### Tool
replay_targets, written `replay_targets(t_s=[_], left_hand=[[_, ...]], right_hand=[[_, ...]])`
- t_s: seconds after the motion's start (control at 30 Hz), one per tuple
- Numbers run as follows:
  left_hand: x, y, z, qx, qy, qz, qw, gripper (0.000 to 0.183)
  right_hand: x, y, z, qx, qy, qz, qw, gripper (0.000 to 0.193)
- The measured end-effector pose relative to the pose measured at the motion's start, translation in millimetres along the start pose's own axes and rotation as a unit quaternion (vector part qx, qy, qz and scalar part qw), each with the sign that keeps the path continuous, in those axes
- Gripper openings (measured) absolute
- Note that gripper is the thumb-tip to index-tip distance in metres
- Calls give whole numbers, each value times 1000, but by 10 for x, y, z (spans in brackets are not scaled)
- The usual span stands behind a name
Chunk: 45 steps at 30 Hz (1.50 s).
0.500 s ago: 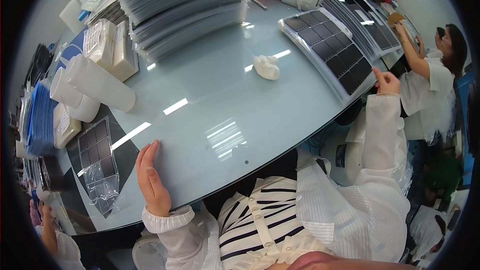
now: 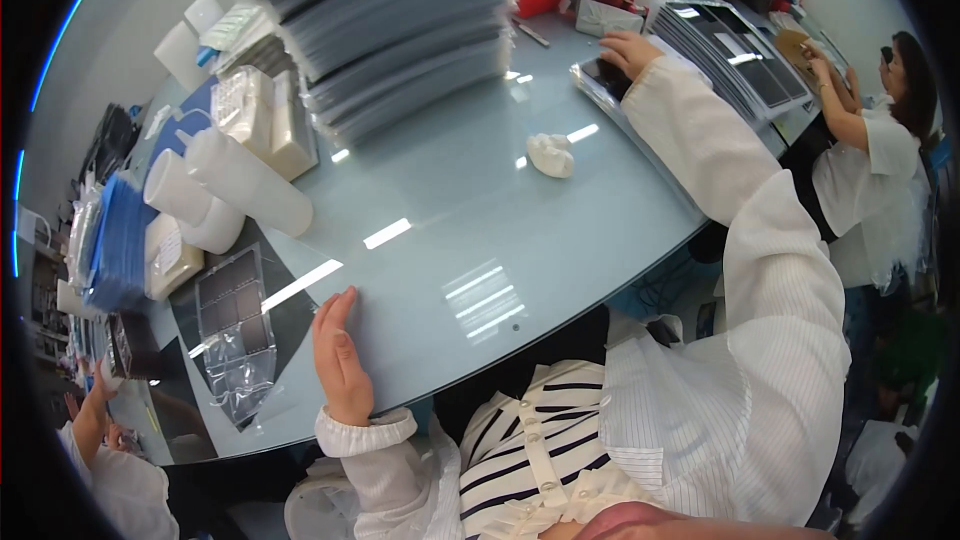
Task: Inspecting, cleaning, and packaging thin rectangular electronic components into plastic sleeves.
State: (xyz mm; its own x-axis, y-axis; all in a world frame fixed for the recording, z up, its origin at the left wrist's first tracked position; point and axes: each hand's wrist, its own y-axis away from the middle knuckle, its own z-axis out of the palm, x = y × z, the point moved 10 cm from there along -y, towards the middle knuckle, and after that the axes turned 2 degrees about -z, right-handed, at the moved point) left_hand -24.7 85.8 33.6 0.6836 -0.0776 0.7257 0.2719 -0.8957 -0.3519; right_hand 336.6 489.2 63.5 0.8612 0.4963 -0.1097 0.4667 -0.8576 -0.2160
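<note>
My left hand (image 2: 343, 365) rests on its edge on the glass-topped table (image 2: 420, 270), fingers stretched out, holding nothing. Beside it lies a dark gridded sheet in a clear sleeve (image 2: 235, 315), on a black sheet. My right arm reaches across a stack of similar sleeved dark sheets (image 2: 598, 82), covering most of it. At that stack's far end is my right hand (image 2: 628, 52), its fingers apart and slightly bent over the top; the palm side is hidden. Between the hands sits a crumpled white wad (image 2: 550, 156).
A tall stack of clear-edged sheets (image 2: 400, 40) stands at the back. White plastic bottles (image 2: 250, 180) and wrapped white packs (image 2: 245, 110) are at left. Beyond my right arm is another dark sheet stack (image 2: 735, 50). A co-worker (image 2: 865, 140) sits at right; another's arm shows lower left.
My right hand has moved from the near right corner of the sheet stack to its far end, the arm now over it. The whole view has shifted slightly; my left hand stays on the table.
</note>
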Motion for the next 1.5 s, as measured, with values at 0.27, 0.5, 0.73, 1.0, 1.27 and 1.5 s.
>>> replay_targets(t_s=[0.27,0.5,0.73,1.0,1.27,1.5], left_hand=[[-1,14,11,-14,-9,-2,1000,54],[9,-27,-4,2,-12,3,1000,54],[-34,14,-52,6,-18,-3,1000,53],[-23,1,-53,18,9,0,1000,49],[-56,34,-68,18,29,1,999,48],[-49,18,-64,17,23,4,1000,46]], right_hand=[[231,-24,267,-91,-68,86,990,39],[181,-99,157,-85,-72,95,989,37],[-1355,139,-1893,471,-70,-268,838,28],[-2133,-628,-2415,366,17,-240,899,55],[-2406,-372,-2521,397,123,-302,858,16],[-2336,-430,-2758,417,119,-215,875,9]])
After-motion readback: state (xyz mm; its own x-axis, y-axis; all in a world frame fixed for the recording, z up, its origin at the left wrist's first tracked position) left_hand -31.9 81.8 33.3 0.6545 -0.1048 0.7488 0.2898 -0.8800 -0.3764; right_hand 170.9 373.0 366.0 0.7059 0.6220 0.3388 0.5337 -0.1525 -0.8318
